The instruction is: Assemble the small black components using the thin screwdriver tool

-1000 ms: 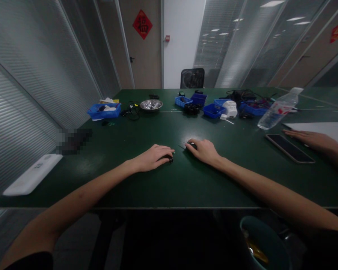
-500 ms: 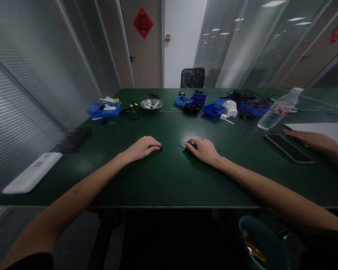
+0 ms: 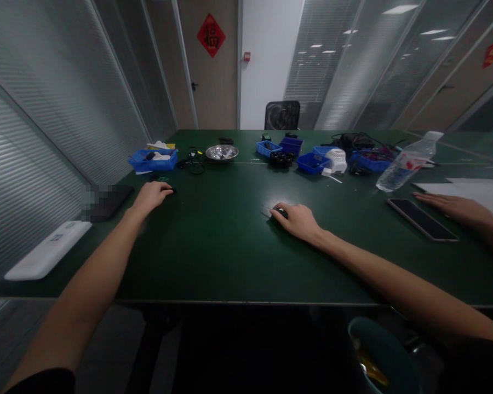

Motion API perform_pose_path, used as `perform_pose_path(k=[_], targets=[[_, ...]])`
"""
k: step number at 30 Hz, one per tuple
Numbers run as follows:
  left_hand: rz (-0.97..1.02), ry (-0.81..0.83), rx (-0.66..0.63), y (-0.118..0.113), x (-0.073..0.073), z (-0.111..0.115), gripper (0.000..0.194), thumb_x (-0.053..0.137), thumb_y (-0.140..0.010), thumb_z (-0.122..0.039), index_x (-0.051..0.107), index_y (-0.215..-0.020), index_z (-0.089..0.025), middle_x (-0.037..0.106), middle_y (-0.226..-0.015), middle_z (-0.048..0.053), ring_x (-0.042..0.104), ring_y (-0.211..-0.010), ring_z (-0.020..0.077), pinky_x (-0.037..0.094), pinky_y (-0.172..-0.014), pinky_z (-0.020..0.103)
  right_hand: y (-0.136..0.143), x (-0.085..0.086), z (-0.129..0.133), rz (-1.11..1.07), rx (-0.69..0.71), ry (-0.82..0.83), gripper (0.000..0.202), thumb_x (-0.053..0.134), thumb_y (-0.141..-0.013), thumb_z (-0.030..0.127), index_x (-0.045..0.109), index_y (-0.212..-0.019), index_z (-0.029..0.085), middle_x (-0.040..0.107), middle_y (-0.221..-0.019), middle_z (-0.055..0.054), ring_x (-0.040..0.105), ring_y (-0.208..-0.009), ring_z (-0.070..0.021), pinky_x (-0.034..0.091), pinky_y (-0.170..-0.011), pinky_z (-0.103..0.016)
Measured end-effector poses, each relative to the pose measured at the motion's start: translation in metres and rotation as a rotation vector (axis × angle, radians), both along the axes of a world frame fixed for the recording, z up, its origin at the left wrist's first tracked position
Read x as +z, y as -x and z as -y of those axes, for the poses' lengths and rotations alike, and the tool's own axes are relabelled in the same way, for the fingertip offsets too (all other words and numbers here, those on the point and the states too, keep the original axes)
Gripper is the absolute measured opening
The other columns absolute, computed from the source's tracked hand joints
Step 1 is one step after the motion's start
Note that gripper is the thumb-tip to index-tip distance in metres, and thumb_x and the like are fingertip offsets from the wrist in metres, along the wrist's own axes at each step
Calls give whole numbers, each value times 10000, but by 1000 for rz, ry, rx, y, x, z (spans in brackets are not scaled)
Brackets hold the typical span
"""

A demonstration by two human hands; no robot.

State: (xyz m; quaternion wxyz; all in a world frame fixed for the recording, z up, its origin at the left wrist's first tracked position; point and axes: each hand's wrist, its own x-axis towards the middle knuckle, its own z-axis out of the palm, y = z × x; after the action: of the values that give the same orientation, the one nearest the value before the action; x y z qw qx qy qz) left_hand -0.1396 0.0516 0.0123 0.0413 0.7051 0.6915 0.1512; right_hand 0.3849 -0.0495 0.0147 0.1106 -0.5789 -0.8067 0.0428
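On the left part of the green table, my left hand has its fingers closed round a small black piece, mostly hidden by the fingers. Just behind that hand lies a small dark and green item. Right of the table's middle, my right hand rests on the top, its thumb and fingers closed on a small dark object. Thin light lines show at that object's left end; its kind is too small to make out.
A blue tray, cables, a steel bowl and several blue bins stand farther back. At right are a bottle, a phone and another person's hand. A white case lies left.
My left hand has moved left and away from me, from the table's middle towards the blue tray, with the small black piece in it. My right hand stays in place.
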Motion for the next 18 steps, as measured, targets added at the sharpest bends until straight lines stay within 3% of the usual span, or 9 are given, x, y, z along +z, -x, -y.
perform_pose_path(k=[4, 12, 18], targets=[[20, 27, 106, 19, -1, -3, 376, 698, -928, -395, 805, -1220, -184, 783, -1213, 119, 706, -1112, 328, 516, -1009, 411, 0, -1, 0, -4, 3, -1, 526, 425, -1095, 587, 742, -1291, 215, 786, -894, -96, 717, -790, -233, 491, -717, -305], [107, 39, 284, 35, -1, -7, 307, 746, -864, -334, 837, -1133, -218, 806, -1157, 90, 735, -1097, 303, 550, -1003, 354, -2, -5, -2, 52, -10, -47, 537, 398, -1091, 616, 745, -1280, 251, 776, -857, -79, 710, -784, -244, 438, -677, -310], [183, 72, 310, 54, -5, -12, 298, 833, -770, -295, 844, -1063, -242, 806, -1143, 93, 740, -1089, 291, 564, -996, 360, -4, -7, -3, 44, 0, -50, 537, 397, -1091, 621, 741, -1282, 256, 782, -881, -80, 712, -793, -242, 432, -679, -307]])
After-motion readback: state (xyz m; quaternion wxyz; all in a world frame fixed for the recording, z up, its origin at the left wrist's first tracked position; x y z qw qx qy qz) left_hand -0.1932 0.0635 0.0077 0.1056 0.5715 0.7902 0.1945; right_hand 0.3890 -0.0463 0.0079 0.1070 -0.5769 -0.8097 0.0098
